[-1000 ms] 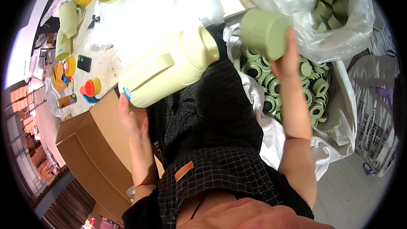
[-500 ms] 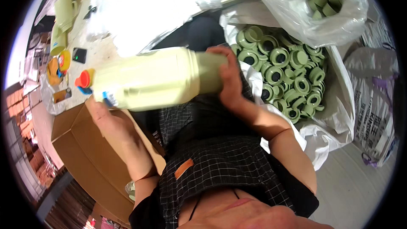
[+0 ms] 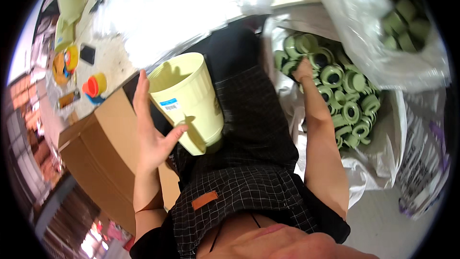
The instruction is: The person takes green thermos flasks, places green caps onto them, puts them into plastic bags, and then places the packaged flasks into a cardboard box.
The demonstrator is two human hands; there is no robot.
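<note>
A pale yellow-green plastic jug body (image 3: pixel 203 100) with a blue-and-white label stands tilted on my lap, its wide open mouth facing up and away. My left hand (image 3: pixel 154 136) is beside its left side, fingers stretched out straight and thumb spread across the near face. Whether the palm presses on the jug cannot be seen. My right hand (image 3: pixel 303 70) reaches down among green plastic rings (image 3: pixel 331 76) with dark centres, piled in a white sack (image 3: pixel 393 129). Its fingertips are partly hidden by the rings, so their grip does not show.
An open cardboard box (image 3: pixel 98 163) is at my left. The worktable (image 3: pixel 112 64) carries clear plastic wrap (image 3: pixel 191 9), a phone (image 3: pixel 87 53), a red-and-yellow tape roll (image 3: pixel 95 85) and another pale green jug (image 3: pixel 72 0). A clear bag of green caps (image 3: pixel 405 26) hangs over the sack's far side.
The jug body has gone from lying sideways between both hands to standing mouth-up on my lap. My right hand has left it and moved right into the sack of rings.
</note>
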